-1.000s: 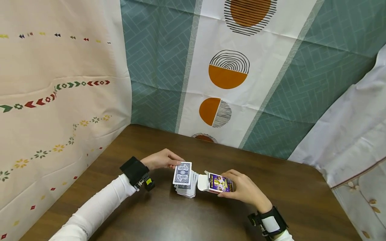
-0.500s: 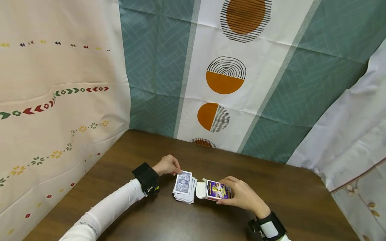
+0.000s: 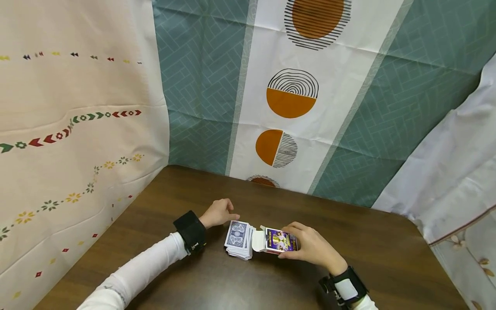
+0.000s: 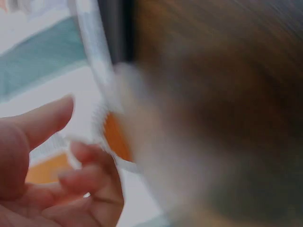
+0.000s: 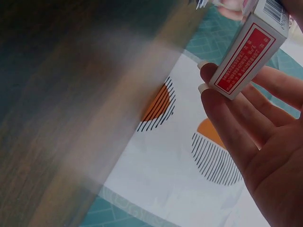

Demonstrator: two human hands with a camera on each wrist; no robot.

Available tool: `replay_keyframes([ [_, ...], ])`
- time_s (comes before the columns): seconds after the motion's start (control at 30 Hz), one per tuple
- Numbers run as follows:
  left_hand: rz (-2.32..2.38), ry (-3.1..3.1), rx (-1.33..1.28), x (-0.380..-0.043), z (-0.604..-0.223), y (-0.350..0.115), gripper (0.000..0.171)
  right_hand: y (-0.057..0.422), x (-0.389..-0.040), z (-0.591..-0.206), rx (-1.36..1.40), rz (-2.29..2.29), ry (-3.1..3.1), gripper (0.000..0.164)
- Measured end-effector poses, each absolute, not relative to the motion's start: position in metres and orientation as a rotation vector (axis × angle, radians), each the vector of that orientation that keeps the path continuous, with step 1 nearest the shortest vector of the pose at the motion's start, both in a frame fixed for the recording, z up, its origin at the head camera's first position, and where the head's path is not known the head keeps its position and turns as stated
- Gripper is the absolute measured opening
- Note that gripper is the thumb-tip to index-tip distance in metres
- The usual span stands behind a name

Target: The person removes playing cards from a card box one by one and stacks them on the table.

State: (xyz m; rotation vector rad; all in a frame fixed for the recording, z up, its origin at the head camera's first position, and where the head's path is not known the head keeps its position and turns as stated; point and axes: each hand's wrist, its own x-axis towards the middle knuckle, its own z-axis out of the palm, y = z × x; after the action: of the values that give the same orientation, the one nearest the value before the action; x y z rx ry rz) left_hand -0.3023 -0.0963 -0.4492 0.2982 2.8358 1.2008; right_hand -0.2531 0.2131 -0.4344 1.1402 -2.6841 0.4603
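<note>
A stack of playing cards (image 3: 237, 236) with blue patterned backs lies face down on the table, its lower cards slightly fanned out. Just beyond its far left corner is my left hand (image 3: 219, 213), holding nothing. In the left wrist view that hand's thumb (image 4: 49, 120) stands apart from the loosely bent fingers. My right hand (image 3: 311, 245) grips a small purple playing card box (image 3: 280, 240) between thumb and fingers. The box's white flap (image 3: 258, 240) is folded out toward the stack. A red-and-white narrow side of the box shows in the right wrist view.
The brown wooden table (image 3: 248, 286) spreads out on every side of the cards. Behind it hangs a green and white curtain (image 3: 209, 129) with orange circles. A cream embroidered cloth (image 3: 97, 73) hangs at the left, and a white cloth (image 3: 465, 172) at the right.
My left hand has let go of the card it was pinching, which now lies on top of the stack. The right hand still holds the box in nearly the same place.
</note>
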Motion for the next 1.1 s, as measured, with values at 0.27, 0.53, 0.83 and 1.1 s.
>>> replay_keyframes([
  [0.27,1.234,2.620,0.805,-0.264,-0.414,-0.058,0.012,0.213,-0.258,-0.429,1.150,0.448,-2.665,0.064],
  [0.53,1.246,2.634,0.630,-0.254,-0.416,-0.036,0.010,0.210,-0.258,-0.429,1.169,0.467,-2.659,0.063],
  [0.83,1.213,2.705,0.605,-0.253,-0.428,-0.033,0.029,0.205,-0.252,-0.428,1.174,0.435,-2.643,0.063],
  [1.1,1.223,2.705,0.632,-0.252,-0.429,-0.030,0.051,0.206,-0.249,-0.425,1.138,0.363,-2.580,0.058],
])
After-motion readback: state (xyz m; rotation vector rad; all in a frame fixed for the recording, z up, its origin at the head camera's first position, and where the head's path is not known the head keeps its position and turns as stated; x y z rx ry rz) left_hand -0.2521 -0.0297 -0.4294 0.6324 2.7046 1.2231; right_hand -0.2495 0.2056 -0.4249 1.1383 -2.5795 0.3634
